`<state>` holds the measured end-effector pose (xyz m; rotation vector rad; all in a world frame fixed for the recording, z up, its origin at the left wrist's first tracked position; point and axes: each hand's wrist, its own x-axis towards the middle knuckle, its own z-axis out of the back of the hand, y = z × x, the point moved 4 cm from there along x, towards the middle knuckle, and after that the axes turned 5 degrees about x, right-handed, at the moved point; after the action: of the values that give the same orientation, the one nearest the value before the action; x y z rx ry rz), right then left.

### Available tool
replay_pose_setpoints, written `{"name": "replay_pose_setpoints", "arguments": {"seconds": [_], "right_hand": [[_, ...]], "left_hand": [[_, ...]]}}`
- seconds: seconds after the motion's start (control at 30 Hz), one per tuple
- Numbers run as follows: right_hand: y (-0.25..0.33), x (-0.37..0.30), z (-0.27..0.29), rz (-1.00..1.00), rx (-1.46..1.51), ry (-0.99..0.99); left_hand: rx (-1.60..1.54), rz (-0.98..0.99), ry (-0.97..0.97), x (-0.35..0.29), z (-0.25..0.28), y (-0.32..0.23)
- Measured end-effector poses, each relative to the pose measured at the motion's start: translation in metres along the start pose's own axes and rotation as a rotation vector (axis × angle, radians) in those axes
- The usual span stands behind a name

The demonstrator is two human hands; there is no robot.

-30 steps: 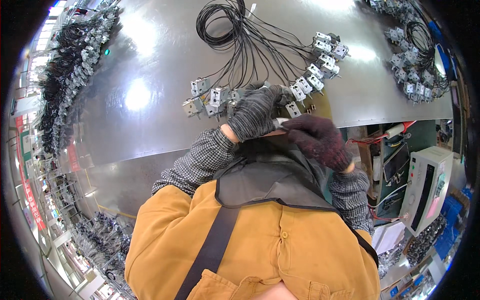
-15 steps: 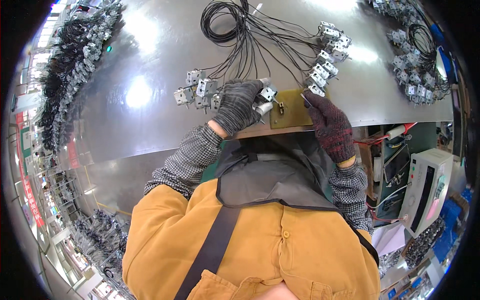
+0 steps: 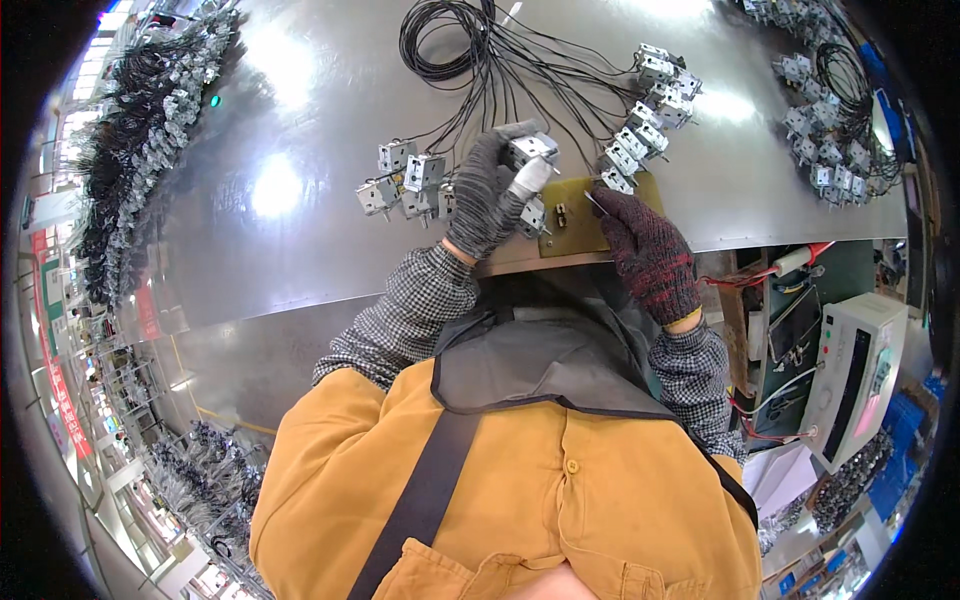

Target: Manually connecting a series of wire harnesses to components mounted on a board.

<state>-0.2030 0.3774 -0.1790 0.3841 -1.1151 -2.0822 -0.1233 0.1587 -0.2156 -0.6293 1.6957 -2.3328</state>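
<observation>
My left hand (image 3: 485, 205), in a grey glove with pale fingertips, is closed on a small silver metal block (image 3: 533, 150), gripped between thumb and fingers. Just below the thumb, another metal block (image 3: 534, 216) sits against the glove. My right hand (image 3: 650, 248), in a dark red-black glove, pinches a thin, pale metal piece (image 3: 596, 204) whose kind I cannot make out. Between the hands lies an olive-yellow plate (image 3: 590, 238) at the table edge, with a small metal fitting (image 3: 561, 215) on it. Black cables (image 3: 490, 60) run from a coil to the blocks.
Several cabled blocks (image 3: 424, 172) lie left of my left hand, and a row of them (image 3: 640, 130) stands beyond my right. More blocks pile up at the table's far left (image 3: 160, 150) and far right (image 3: 825, 150). A white instrument box (image 3: 850, 385) stands at the lower right.
My left hand has moved up and to the right, lifting the metal block over the table. My right hand has shifted slightly left with the thin piece.
</observation>
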Motion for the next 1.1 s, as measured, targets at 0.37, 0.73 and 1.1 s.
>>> {"name": "replay_pose_setpoints", "arguments": {"seconds": [0.37, 0.73, 1.1], "right_hand": [[-0.009, 0.005, 0.016, -0.064, -0.02, 0.006], [0.026, -0.006, 0.015, 0.058, -0.035, 0.074], [0.033, -0.003, 0.018, 0.135, -0.315, 0.074]], "left_hand": [[0.27, 0.124, 0.549, -0.003, 0.006, -0.015], [0.753, -0.159, 0.423, -0.005, -0.032, -0.038], [0.807, -0.107, 0.359, -0.002, -0.044, -0.033]]}}
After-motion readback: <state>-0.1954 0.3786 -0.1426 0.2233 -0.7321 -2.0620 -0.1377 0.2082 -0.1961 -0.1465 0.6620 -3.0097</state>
